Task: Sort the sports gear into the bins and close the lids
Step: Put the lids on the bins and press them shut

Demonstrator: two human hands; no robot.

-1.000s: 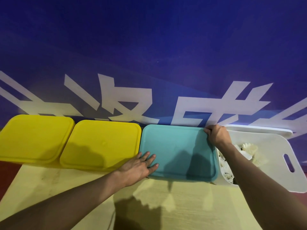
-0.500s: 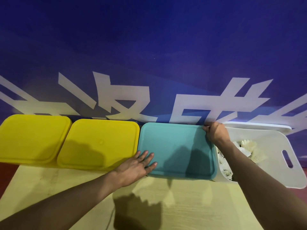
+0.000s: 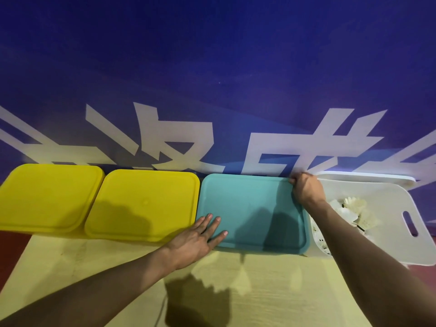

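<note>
Both arms outstretched: left hand (image 3: 198, 239) flat, fingers straight on teal lid (image 3: 252, 211); right hand (image 3: 306, 191) fingers curled round far corner.

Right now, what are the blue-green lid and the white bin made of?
The teal lid looks like smooth, matte plastic: one even colour, rounded corners and a raised moulded rim. The white bin also looks like matte plastic, with a handle slot cut cleanly through its thin wall. I can't be certain from looks alone.
</note>
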